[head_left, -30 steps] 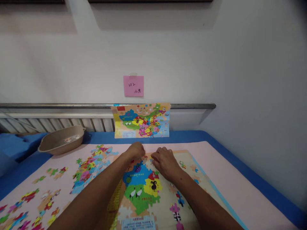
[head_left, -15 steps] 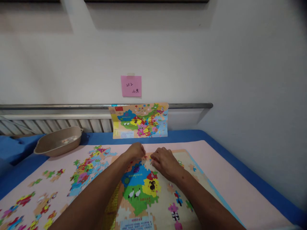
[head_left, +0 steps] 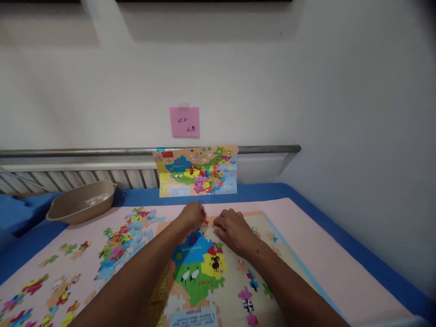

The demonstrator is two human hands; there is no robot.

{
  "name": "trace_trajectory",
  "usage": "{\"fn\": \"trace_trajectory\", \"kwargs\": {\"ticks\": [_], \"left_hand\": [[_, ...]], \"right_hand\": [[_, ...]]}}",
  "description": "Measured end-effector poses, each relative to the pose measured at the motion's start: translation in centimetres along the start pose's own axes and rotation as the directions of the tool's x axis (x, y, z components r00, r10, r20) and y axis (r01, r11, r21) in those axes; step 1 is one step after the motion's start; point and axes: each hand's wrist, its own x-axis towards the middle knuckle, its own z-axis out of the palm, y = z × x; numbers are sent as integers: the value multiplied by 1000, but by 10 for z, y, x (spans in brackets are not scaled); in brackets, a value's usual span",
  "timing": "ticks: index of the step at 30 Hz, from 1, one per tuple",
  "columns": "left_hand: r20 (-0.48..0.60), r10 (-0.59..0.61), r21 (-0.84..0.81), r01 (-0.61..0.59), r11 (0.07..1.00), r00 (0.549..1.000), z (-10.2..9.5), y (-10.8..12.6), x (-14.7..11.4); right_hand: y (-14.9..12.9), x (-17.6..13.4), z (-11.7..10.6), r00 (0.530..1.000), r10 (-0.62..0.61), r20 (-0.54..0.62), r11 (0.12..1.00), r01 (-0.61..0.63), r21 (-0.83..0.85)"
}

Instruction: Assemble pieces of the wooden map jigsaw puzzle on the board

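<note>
A partly assembled map jigsaw puzzle [head_left: 196, 282] lies in front of me, with blue, green and yellow regions joined. At its top border my left hand [head_left: 193, 215] is closed, knuckles up, beside a piece with a red mark [head_left: 206, 223]. Whatever its fingers may pinch is hidden. My right hand [head_left: 234, 230] rests just to the right, its fingers curled together and pressed down on a puzzle piece [head_left: 214, 224] at the same border. Only a sliver of that piece shows. Below the right forearm lie loose pieces, among them a panda piece [head_left: 248, 305].
Loose pieces [head_left: 117, 243] spread over the pink mat [head_left: 308, 236] on the left. A tan basket [head_left: 81, 202] stands at the back left. The printed reference map [head_left: 197, 172] leans at the wall under a metal rail [head_left: 269, 149]. A pink note [head_left: 184, 122] hangs above.
The whole view has shifted slightly. Both hands keep nearly the same place and pose at the puzzle's top border.
</note>
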Motion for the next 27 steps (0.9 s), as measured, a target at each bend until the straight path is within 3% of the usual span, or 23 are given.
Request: {"fn": "trace_trajectory", "kwargs": {"ticks": [9,21,27], "left_hand": [[18,39,113,-41,993,999,-17,8,-28],[-93,6,273,20,962,996,-4,25,-35],[-91,29,361,6,933,995,0,28,-33]], "right_hand": [[-1,0,0,1000,3,-11,1000,-3,7],[2,2,5,1000,-9,-19,1000,9,-14],[2,1,4,1000,-5,-9,1000,5,-7]]}}
